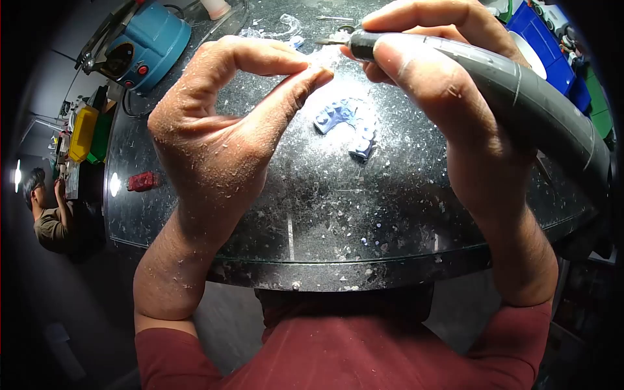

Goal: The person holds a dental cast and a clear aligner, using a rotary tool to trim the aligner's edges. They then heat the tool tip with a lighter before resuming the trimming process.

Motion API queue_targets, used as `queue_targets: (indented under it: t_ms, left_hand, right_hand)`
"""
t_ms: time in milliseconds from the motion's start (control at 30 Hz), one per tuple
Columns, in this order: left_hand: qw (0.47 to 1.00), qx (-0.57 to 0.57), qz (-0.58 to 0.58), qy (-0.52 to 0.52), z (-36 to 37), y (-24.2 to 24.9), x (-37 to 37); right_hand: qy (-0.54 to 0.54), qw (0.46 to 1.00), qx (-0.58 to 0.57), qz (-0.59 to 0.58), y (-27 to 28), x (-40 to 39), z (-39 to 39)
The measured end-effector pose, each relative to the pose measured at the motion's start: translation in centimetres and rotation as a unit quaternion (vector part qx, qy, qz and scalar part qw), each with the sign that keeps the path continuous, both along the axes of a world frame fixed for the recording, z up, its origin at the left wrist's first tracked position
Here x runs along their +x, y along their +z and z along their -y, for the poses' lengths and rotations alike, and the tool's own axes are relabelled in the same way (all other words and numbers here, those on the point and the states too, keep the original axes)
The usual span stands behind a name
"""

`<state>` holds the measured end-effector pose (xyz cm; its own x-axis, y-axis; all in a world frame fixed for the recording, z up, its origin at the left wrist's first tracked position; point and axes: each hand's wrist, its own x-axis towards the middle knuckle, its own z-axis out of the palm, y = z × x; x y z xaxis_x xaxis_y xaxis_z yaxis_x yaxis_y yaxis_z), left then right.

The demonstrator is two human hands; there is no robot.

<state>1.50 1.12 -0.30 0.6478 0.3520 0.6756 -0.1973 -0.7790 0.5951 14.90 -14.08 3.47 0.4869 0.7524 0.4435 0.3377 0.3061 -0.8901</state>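
Note:
My left hand (pixel 221 120), dusted with pale shavings, pinches thumb and forefinger together. Whatever lies between those fingertips is too small or hidden to make out. My right hand (pixel 442 78) is closed round a grey rotary handpiece (pixel 468 55) with a black collar, its thin metal tip pointing left towards the left fingertips. The tip and the left fingers are apart. Below and between the hands, a blue dental arch model (pixel 338 116) lies on the dark speckled bench (pixel 312 188) under bright light. Beyond the left hand sits a clear dental tray (pixel 286 26).
A blue machine with red buttons (pixel 153 45) stands at the back left. Nearer is a small red block (pixel 142 181). Blue bins (pixel 543 39) stand at the far right. Another person (pixel 52 211) sits at the far left. White debris is scattered over the bench.

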Motion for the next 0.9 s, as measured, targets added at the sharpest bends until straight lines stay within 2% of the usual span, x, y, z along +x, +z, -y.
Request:
queue_targets:
  t_ms: [167, 900]
  left_hand:
    - [0.998, 0.053, 0.005, 0.015, 0.08, 0.07, 0.06]
    - [0.996, 0.093, -0.002, 0.016, -0.01, 0.19, -0.05]
  right_hand:
    - [-0.013, 1.000, -0.004, 0.004, -0.09, 0.42, 0.27]
    - [-0.046, 0.998, -0.014, 0.036, -0.20, 0.07, -0.03]
